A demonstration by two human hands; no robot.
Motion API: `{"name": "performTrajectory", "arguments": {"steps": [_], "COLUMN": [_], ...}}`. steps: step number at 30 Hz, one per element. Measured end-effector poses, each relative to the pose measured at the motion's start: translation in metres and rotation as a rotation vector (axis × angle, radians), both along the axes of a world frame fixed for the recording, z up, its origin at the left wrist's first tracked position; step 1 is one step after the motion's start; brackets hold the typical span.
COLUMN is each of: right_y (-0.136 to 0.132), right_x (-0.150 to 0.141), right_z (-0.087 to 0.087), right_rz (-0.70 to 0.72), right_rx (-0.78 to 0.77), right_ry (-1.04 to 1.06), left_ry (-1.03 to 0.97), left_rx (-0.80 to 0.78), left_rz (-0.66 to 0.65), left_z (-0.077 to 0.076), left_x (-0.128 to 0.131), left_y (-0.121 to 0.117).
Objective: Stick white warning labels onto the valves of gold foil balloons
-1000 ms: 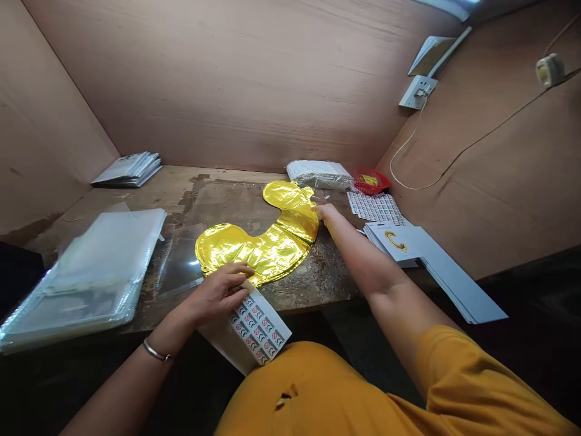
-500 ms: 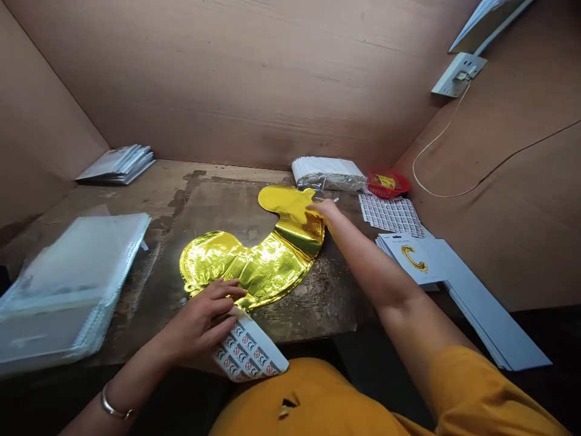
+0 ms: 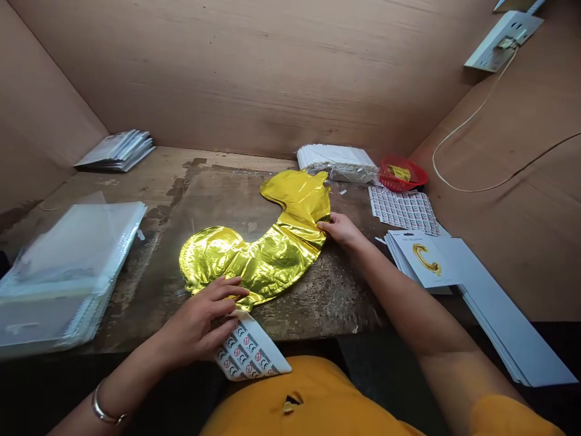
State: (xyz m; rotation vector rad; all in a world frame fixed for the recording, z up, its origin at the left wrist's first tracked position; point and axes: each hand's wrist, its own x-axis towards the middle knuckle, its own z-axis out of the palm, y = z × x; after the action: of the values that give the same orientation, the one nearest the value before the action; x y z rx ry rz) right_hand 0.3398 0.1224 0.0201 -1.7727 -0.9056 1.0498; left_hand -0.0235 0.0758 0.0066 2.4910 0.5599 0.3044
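Observation:
A gold foil balloon (image 3: 267, 254) in the shape of a letter C lies flat on the worn wooden table (image 3: 213, 181), its surface creased and shiny. My left hand (image 3: 197, 324) rests at the balloon's lower edge and holds a white sheet of printed stickers (image 3: 249, 350) that hangs past the table's front edge. My right hand (image 3: 340, 229) lies with its fingertips on the balloon's right edge. Part of the balloon is hidden under my left fingers.
Clear plastic sleeves (image 3: 68, 278) are stacked at the left, with pale packets (image 3: 115, 151) behind them. At the back stand a plastic-wrapped white bundle (image 3: 336, 163) and a red basket (image 3: 402, 174). To the right lie a sticker sheet (image 3: 403, 209) and printed cards (image 3: 424, 260).
My right hand has slid down along the balloon's outer edge, away from its upper end. My left hand stays nearly in place. The whole view has swung slightly.

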Motion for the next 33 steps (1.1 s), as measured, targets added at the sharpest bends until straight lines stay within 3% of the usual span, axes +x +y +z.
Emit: {"name": "performTrajectory", "arguments": {"steps": [4, 12, 17, 20, 22, 24, 27, 30, 33], "right_y": [0.002, -0.01, -0.018, -0.053, -0.086, -0.118, -0.151, -0.157, -0.152], "right_x": [0.012, 0.009, 0.002, -0.022, -0.049, -0.077, -0.109, -0.118, -0.117], "right_z": [0.006, 0.009, 0.026, 0.041, 0.049, 0.051, 0.037, 0.014, 0.006], "right_rz": [0.031, 0.098, 0.023, -0.008, 0.126, 0.351, 0.542, 0.38, 0.183], "right_rx": [0.011, -0.265, -0.209, -0.032, 0.231, 0.317, 0.212, 0.136, 0.156], "right_ry": [-0.054, -0.192, -0.456, -0.701, -0.871, -0.743, -0.379, -0.112, -0.1], "left_ry": [-0.007, 0.016, -0.053, -0.208, -0.372, -0.567, -0.791, -0.88, -0.874], "left_rx": [0.009, -0.018, -0.113, -0.321, -0.541, -0.769, -1.019, -1.161, -1.178], "left_rz": [0.018, 0.039, 0.05, 0.219, 0.529, 0.75, 0.862, 0.881, 0.902], "left_z": [0.0, 0.003, 0.015, 0.027, 0.029, 0.024, 0.01, 0.001, 0.001], "left_x": [0.015, 0.018, 0.014, 0.01, 0.01, 0.014, 0.019, 0.023, 0.023], "left_y": [-0.016, -0.022, -0.026, -0.042, -0.054, -0.064, -0.074, -0.08, -0.086]}}
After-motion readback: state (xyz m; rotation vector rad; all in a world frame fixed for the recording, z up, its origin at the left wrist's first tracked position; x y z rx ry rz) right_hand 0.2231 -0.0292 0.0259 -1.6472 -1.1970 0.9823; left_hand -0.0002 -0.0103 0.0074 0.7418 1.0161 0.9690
